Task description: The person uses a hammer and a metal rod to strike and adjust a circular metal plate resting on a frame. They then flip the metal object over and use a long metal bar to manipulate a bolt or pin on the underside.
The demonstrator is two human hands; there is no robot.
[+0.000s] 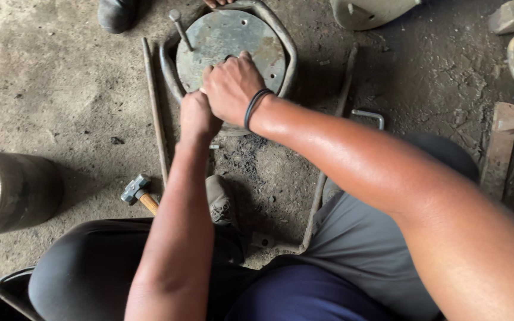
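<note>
A round, tarnished metal disc [233,41] with small holes lies on the dirt floor inside a bent steel bar frame [284,41]. My right hand [233,86], with a black band on the wrist, presses down on the disc's near edge with fingers curled. My left hand [197,116] is clenched right beside it at the disc's near-left rim; what it grips is hidden. A bolt-like pin [179,27] stands tilted at the disc's left side.
A thin steel rod [156,113] lies left of the disc. A hammer [138,193] with a wooden handle rests near my left knee. A metal cylinder [13,190] lies at the left. Another person's shoe [117,13] and fingertips [218,3] show at the top. Wooden pieces [501,148] are right.
</note>
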